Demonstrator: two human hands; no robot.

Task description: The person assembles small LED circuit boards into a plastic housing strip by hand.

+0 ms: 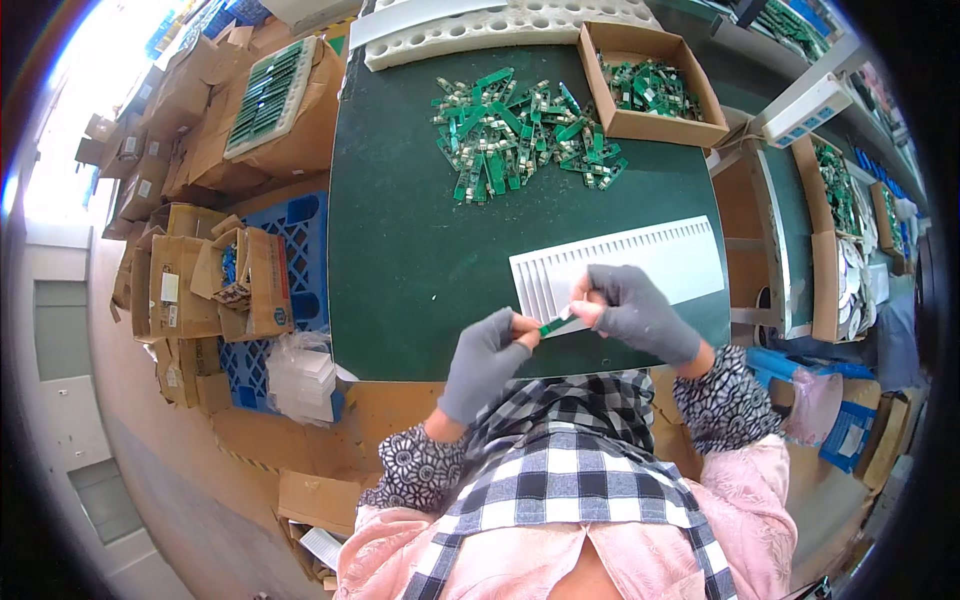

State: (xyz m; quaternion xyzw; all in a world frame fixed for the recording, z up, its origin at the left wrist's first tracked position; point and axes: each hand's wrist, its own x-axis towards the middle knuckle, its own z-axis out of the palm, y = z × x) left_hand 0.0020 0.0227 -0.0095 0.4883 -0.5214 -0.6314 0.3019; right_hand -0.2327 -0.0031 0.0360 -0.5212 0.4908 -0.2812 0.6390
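Note:
My left hand, in a grey fingerless glove, pinches one end of a small green circuit board between thumb and fingers. My right hand, gloved the same way, is closed at the board's other, pale end. Both hands are over the near edge of a white slotted tray, which lies slightly askew on the dark green table. Farther back, a loose pile of similar green circuit boards is spread on the tabletop.
A cardboard box of boards stands at the back right, beside a white foam block with round holes. Left of the table are cartons and a blue pallet. To the right is a shelf with more boxes.

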